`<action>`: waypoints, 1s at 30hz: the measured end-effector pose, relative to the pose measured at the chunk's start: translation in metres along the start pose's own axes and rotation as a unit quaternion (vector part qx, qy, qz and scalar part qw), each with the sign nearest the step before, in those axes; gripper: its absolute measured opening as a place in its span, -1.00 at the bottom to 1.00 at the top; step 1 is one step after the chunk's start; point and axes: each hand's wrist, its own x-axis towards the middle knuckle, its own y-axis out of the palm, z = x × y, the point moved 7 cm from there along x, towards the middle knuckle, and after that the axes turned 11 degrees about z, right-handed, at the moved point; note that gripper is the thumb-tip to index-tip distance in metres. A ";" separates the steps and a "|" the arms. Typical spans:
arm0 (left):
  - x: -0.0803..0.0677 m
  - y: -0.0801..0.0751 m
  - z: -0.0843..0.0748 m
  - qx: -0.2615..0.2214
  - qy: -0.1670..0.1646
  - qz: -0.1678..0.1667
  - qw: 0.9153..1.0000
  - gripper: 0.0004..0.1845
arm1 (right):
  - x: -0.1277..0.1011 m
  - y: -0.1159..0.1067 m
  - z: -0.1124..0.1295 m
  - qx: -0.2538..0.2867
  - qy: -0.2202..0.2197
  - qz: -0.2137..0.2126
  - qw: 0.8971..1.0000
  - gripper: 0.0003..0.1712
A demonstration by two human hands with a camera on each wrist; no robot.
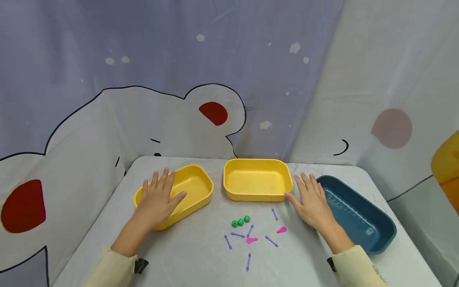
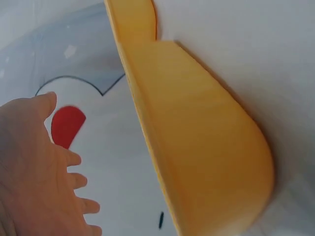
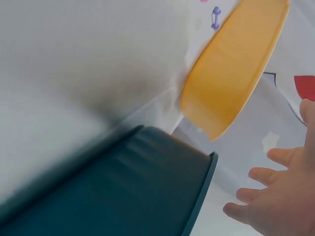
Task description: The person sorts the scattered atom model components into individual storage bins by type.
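While left hand (image 1: 156,201) lies spread on left yellow tray (image 1: 195,187) rim, right hand (image 1: 312,201), fingers splayed, is laid between middle yellow tray (image 1: 256,181) and blue tray (image 1: 358,213); contact possibly thumb only. Bare table (image 1: 186,247) at 6 o'clock. Tray undersides seen in wrist views only.

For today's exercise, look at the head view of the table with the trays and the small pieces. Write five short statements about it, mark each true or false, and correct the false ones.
1. Three green beads lie on the table in front of the middle yellow tray. True.
2. The left hand rests over the left yellow tray. True.
3. The right hand holds a pink piece. False: its fingers are spread flat on the table, and both pink pieces lie loose on the table.
4. The blue tray is full of purple sticks. False: the purple sticks lie on the table.
5. The middle yellow tray holds the beads. False: it looks empty.
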 end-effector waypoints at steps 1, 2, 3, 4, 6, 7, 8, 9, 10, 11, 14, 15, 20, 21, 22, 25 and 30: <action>-0.003 0.000 0.003 -0.002 -0.001 -0.002 1.000 -0.02 | 0.000 0.001 0.002 0.002 -0.004 -0.002 1.000 -0.09; -0.005 0.000 0.006 -0.006 -0.002 -0.003 1.000 -0.03 | 0.000 0.002 0.004 0.001 -0.007 -0.006 1.000 -0.10; -0.007 0.000 0.008 -0.010 -0.002 -0.004 1.000 -0.03 | 0.000 0.003 0.006 0.001 -0.010 -0.010 1.000 -0.11; -0.009 0.000 0.010 -0.012 -0.003 -0.006 1.000 -0.03 | 0.000 0.003 0.008 0.002 -0.013 -0.011 1.000 -0.12; -0.012 0.001 0.014 -0.017 -0.004 -0.006 1.000 -0.03 | 0.000 0.006 0.011 0.004 -0.018 -0.013 1.000 -0.13; -0.014 0.001 0.017 -0.018 -0.006 -0.006 1.000 -0.03 | 0.000 0.007 0.013 0.007 -0.020 -0.013 1.000 -0.14; -0.015 0.002 0.019 -0.019 -0.009 -0.005 1.000 -0.03 | 0.001 0.009 0.016 0.011 -0.023 -0.013 1.000 -0.14; -0.016 0.002 0.021 -0.019 -0.011 -0.005 1.000 -0.02 | 0.001 0.010 0.018 0.015 -0.025 -0.011 0.999 -0.15; -0.017 0.002 0.023 -0.020 -0.013 -0.005 1.000 -0.02 | 0.001 0.012 0.021 0.019 -0.028 -0.011 0.999 -0.15; -0.018 0.003 0.024 -0.021 -0.015 -0.005 1.000 -0.02 | 0.001 0.013 0.023 0.022 -0.031 -0.012 0.999 -0.16; -0.020 0.003 0.028 -0.028 -0.019 -0.008 0.999 -0.03 | -0.001 0.015 0.031 0.024 -0.040 -0.018 0.999 -0.18; -0.021 0.003 0.029 -0.031 -0.021 -0.008 0.999 -0.03 | -0.001 0.016 0.034 0.024 -0.042 -0.019 0.999 -0.19; -0.025 0.007 0.035 -0.038 -0.030 -0.008 0.999 -0.02 | -0.005 0.021 0.046 0.030 -0.051 -0.020 0.998 -0.23; -0.025 0.008 0.036 -0.039 -0.031 -0.007 0.999 -0.01 | -0.006 0.022 0.047 0.034 -0.055 -0.021 0.998 -0.24; -0.026 0.009 0.038 -0.041 -0.032 -0.005 0.999 -0.01 | -0.006 0.023 0.049 0.039 -0.060 -0.023 0.997 -0.26; -0.027 0.014 0.043 -0.047 -0.037 0.003 0.998 0.01 | -0.007 0.027 0.056 0.048 -0.082 -0.026 0.995 -0.30; -0.029 0.022 0.052 -0.053 -0.047 0.010 0.997 0.02 | -0.008 0.035 0.069 0.060 -0.111 -0.021 0.992 -0.36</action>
